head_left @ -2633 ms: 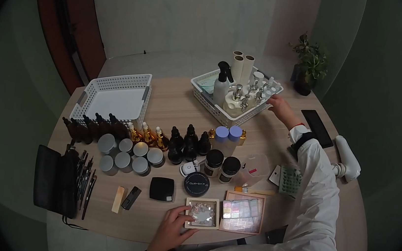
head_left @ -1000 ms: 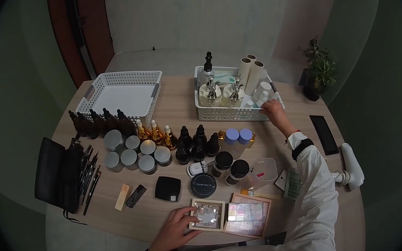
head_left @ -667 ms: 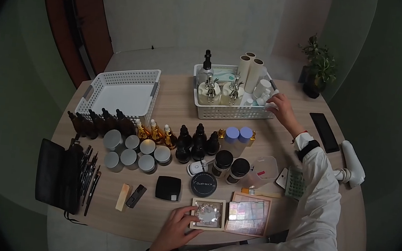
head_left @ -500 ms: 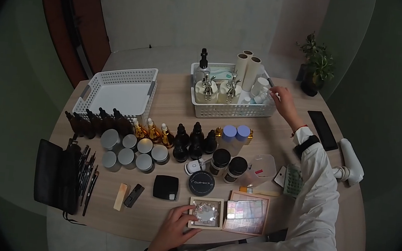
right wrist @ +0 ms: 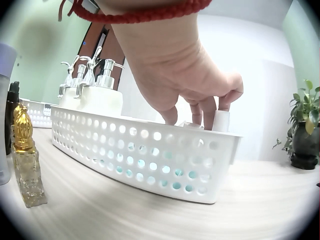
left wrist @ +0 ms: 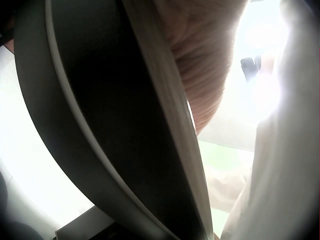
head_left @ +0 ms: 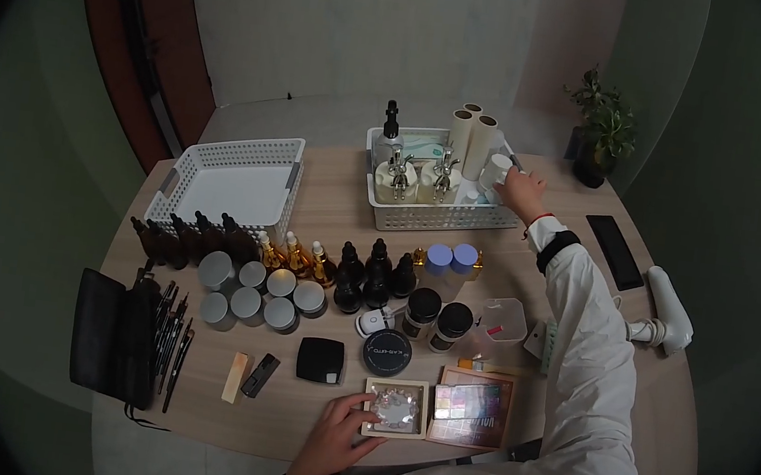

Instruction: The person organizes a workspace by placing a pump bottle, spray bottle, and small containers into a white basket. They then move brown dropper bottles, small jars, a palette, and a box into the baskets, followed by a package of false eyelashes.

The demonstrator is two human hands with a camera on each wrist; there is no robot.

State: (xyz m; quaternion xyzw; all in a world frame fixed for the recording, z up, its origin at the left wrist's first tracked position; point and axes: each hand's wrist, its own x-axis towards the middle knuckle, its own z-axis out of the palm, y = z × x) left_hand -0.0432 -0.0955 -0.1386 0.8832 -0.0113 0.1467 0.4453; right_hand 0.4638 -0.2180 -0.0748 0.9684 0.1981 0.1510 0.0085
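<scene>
In the head view my left hand [head_left: 333,443] rests at the left and near edge of a small square cream box [head_left: 395,408] with a clear top over a ring of beads. My right hand [head_left: 521,195] reaches over the right end of a white perforated basket [head_left: 439,216]. Its fingers point down among small white bottles [right wrist: 221,121] in the right wrist view; the fingertips are partly hidden behind the basket wall, so I cannot tell whether they grip one. Pump bottles [head_left: 397,181], a spray bottle [head_left: 389,140] and cream rolls [head_left: 479,146] stand in the same basket.
A second white basket [head_left: 231,190] stands at the back left. Dropper bottles [head_left: 240,238], silver-lidded jars [head_left: 246,305], black-lidded jars [head_left: 422,308] and brushes [head_left: 172,336] cover the table's middle and left. A palette [head_left: 473,417] lies beside the box; a plant [head_left: 606,132] stands behind right.
The right basket has turned so that its long side faces me. My right hand drew back from its corner, then came back over the small bottles. My left hand stayed on the box.
</scene>
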